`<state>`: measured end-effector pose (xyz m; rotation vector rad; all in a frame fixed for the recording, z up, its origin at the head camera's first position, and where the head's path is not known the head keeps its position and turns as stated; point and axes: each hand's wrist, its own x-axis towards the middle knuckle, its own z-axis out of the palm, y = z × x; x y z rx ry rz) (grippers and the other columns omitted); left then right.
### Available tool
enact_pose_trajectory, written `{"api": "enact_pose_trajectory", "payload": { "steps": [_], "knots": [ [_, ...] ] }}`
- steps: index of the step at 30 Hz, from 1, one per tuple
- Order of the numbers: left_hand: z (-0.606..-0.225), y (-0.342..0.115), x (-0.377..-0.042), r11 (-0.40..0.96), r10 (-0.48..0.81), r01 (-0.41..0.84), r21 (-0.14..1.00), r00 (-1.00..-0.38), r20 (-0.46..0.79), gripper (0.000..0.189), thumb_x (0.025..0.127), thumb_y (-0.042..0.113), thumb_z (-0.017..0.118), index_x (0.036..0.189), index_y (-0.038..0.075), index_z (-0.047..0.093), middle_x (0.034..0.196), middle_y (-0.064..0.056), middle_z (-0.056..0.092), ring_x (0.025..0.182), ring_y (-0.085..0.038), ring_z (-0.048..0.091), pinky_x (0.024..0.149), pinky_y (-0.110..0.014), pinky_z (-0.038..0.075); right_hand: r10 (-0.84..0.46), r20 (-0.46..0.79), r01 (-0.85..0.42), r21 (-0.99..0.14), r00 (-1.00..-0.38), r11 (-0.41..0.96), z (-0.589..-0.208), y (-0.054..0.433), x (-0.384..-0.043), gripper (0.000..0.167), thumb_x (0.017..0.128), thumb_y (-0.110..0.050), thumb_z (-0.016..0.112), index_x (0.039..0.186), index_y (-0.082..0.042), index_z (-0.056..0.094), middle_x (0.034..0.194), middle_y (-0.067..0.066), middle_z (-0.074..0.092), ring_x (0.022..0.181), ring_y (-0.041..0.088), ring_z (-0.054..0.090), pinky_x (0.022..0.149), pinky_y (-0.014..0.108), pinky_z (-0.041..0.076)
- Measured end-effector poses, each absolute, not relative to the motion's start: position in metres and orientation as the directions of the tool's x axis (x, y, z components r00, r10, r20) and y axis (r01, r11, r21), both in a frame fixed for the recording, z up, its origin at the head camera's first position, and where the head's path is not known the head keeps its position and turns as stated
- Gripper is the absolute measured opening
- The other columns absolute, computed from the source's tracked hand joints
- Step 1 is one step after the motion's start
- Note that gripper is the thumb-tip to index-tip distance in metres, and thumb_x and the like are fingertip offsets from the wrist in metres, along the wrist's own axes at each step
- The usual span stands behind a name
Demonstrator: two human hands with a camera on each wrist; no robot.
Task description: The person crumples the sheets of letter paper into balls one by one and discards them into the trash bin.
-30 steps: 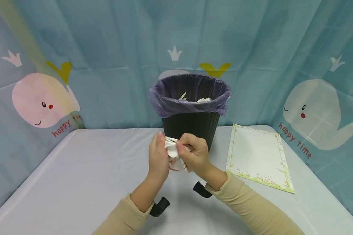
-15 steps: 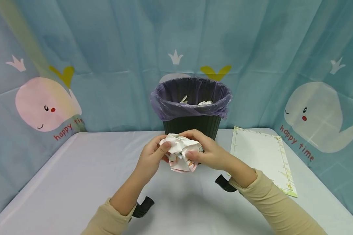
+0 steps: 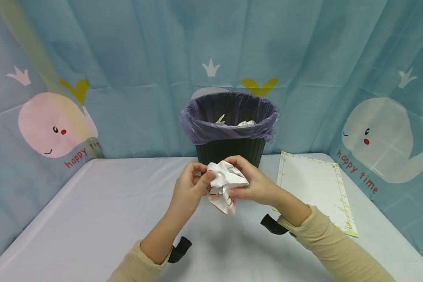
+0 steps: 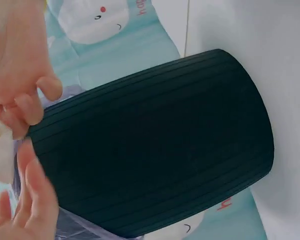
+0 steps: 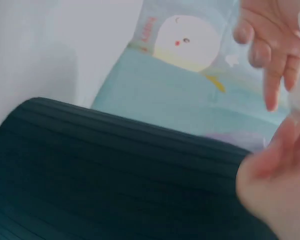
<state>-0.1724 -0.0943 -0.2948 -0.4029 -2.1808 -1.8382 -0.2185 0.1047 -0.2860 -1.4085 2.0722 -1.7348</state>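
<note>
Wad (image 3: 227,175) is hanging approx. mid-frame, up off the desk (image 3: 109,203), btwn both hands & in front of the bin (image 3: 230,149). L hand (image 3: 189,190) is pinching its edge w/ thumb & forefinger; R hand (image 3: 257,184) is gripping the other side, thumb showing in front, fingers mostly hidden behind. A pinkish corner (image 3: 221,203) is poking out loose toward the bottom of the frame. Step in hand, I'd judge, is crumpling: it's looking half-balled, not tight yet. Next move is prob. calling for both hands folding that corner in & squeezing evenly, w/o losing the L pinch, seemingly the slighter hold. Bin is standing upright, upper centre, w/ a purple liner (image 3: 211,137) folding over its rim & some white scraps (image 3: 246,123) showing inside. Flat sheet (image 3: 310,188) is lying on the desk, right of frame, R forearm (image 3: 293,209) partly hiding its lower edge.
</note>
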Motion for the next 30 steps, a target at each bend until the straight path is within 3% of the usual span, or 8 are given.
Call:
{"api": "enact_pose_trajectory", "payload": {
  "steps": [3,6,10,15,18,21,26,30],
  "knots": [
    [-0.297,-0.092,-0.168,0.297,0.060,0.474,0.829,-0.876,0.479,0.032,0.097,0.023,0.061,0.115,-0.003,0.056,0.092,-0.009,0.067,0.074,-0.018,0.064,0.064,-0.027,0.051,-0.628,0.455,-0.546,-0.836,-0.632,-0.057,-0.293,0.103,-0.217,0.078,0.083,-0.051,0.072,0.122,0.009,0.042,0.108,0.011,0.054,0.090,0.016,0.056,0.072,0.026,0.052],
    [-0.300,-0.094,-0.164,0.328,0.185,0.523,0.787,-0.852,0.489,0.052,0.097,0.038,0.059,0.128,-0.003,0.053,0.086,-0.006,0.069,0.074,-0.016,0.065,0.065,-0.029,0.052,-0.542,0.426,-0.485,-0.874,-0.724,-0.039,-0.297,0.101,-0.214,0.077,0.082,-0.053,0.071,0.119,0.008,0.043,0.105,0.011,0.054,0.089,0.017,0.056,0.070,0.026,0.053],
    [-0.302,-0.097,-0.161,0.347,0.282,0.484,0.804,-0.871,0.402,0.077,0.087,0.051,0.068,0.140,0.001,0.044,0.089,-0.001,0.066,0.079,-0.013,0.061,0.067,-0.030,0.052,-0.449,0.384,-0.412,-0.910,-0.807,-0.037,-0.297,0.098,-0.207,0.070,0.082,-0.046,0.073,0.118,0.007,0.046,0.103,0.010,0.055,0.089,0.018,0.055,0.068,0.026,0.053],
    [-0.302,-0.095,-0.161,0.252,0.245,0.389,0.886,-0.912,0.330,0.064,0.085,0.026,0.074,0.136,0.000,0.046,0.098,-0.008,0.061,0.084,-0.018,0.059,0.071,-0.029,0.053,-0.471,0.309,-0.344,-0.939,-0.826,-0.011,-0.293,0.094,-0.201,0.072,0.083,-0.045,0.074,0.126,0.004,0.043,0.112,0.014,0.052,0.095,0.020,0.055,0.073,0.028,0.053],
    [-0.302,-0.095,-0.161,0.204,0.210,0.409,0.889,-0.906,0.369,0.050,0.085,0.013,0.071,0.128,-0.003,0.050,0.097,-0.009,0.060,0.085,-0.019,0.060,0.075,-0.028,0.053,-0.541,0.225,-0.263,-0.965,-0.811,-0.007,-0.288,0.097,-0.199,0.073,0.085,-0.041,0.072,0.133,0.005,0.042,0.115,0.014,0.053,0.097,0.020,0.055,0.079,0.029,0.051],
    [-0.302,-0.096,-0.161,0.234,0.209,0.494,0.837,-0.867,0.453,0.043,0.082,0.004,0.072,0.120,-0.004,0.055,0.099,-0.008,0.061,0.091,-0.020,0.060,0.084,-0.031,0.053,-0.637,0.167,-0.222,-0.975,-0.753,0.006,-0.281,0.104,-0.201,0.068,0.087,-0.033,0.070,0.134,0.008,0.044,0.112,0.012,0.056,0.096,0.021,0.055,0.081,0.030,0.050],
    [-0.299,-0.101,-0.159,0.301,0.296,0.633,0.713,-0.773,0.561,0.041,0.076,-0.002,0.074,0.114,-0.002,0.059,0.102,-0.005,0.060,0.093,-0.019,0.061,0.086,-0.034,0.053,-0.762,0.103,-0.225,-0.973,-0.639,0.056,-0.269,0.114,-0.205,0.065,0.084,-0.027,0.073,0.129,0.010,0.045,0.110,0.012,0.057,0.096,0.023,0.055,0.077,0.031,0.051],
    [-0.298,-0.103,-0.156,0.289,0.370,0.743,0.603,-0.668,0.645,0.038,0.073,-0.007,0.074,0.107,-0.002,0.059,0.100,-0.006,0.057,0.090,-0.020,0.059,0.083,-0.034,0.055,-0.786,0.080,-0.221,-0.972,-0.614,0.073,-0.263,0.117,-0.204,0.059,0.081,-0.011,0.077,0.125,0.013,0.046,0.110,0.015,0.057,0.094,0.025,0.057,0.076,0.030,0.054]
  ]
}}
